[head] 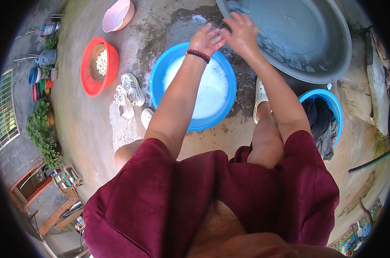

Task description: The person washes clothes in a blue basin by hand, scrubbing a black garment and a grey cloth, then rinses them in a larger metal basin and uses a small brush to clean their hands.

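Note:
My left hand (205, 40), with beaded bracelets (198, 55) on its wrist, is held palm up above the far rim of a blue plastic basin (229, 106). White suds (211, 96) fill much of that basin. My right hand (243, 34) is raised beside it, slightly blurred, near the rim of a large grey metal tub (338, 61). The fingertips of both hands come close together or overlap; whether they touch I cannot tell. Neither hand holds anything, and the fingers of both are spread. Water with traces of foam lies in the tub.
Left of the suds stand white sneakers (133, 90), a red plastic basket (112, 71) around a woven basket (94, 61) of pale pieces, and a pink basin (120, 16). At right, a blue bucket (338, 109) holds dark clothes (321, 119). The concrete floor (225, 137) is wet in places.

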A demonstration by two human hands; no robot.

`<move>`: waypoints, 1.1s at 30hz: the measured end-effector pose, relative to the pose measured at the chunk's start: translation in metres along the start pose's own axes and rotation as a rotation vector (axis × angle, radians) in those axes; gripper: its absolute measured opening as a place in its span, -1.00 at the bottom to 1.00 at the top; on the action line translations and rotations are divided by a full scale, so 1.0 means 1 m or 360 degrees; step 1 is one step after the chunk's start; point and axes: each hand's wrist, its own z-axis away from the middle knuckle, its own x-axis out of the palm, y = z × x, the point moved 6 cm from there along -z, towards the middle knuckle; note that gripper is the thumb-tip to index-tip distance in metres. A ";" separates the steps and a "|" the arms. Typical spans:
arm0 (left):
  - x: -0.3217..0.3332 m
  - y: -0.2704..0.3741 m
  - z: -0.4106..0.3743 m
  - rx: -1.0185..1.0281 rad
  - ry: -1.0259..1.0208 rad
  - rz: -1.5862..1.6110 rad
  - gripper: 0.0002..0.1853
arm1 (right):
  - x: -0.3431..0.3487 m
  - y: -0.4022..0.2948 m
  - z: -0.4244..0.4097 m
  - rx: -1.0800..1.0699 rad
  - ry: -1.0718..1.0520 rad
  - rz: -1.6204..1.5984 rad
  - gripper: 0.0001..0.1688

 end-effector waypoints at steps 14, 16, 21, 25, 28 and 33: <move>0.135 -0.082 -0.056 -0.0609 -0.1279 0.0619 -0.32 | -0.023 0.073 -0.009 0.0810 -0.0890 -0.3800 -0.66; 0.142 -0.067 -0.078 -0.0172 -0.0805 0.0347 -0.56 | -0.040 0.054 -0.028 0.0637 -0.0690 -0.3574 -0.69; 0.148 -0.044 -0.035 -0.0409 -0.0636 0.0351 -0.25 | -0.074 0.037 -0.035 0.0436 0.0253 -0.1715 -0.72; 0.126 -0.060 -0.029 -0.0416 -0.1025 0.0055 -0.35 | -0.066 0.034 -0.011 0.0065 0.0688 -0.0548 -0.83; 0.117 -0.065 -0.006 -0.0486 -0.0709 -0.0166 -0.40 | -0.057 0.054 0.005 -0.0168 0.0772 -0.0007 -0.74; 0.052 -0.029 0.029 -0.0548 -0.0548 -0.0990 -0.53 | -0.042 0.076 0.079 0.0200 -0.0056 0.0504 -0.58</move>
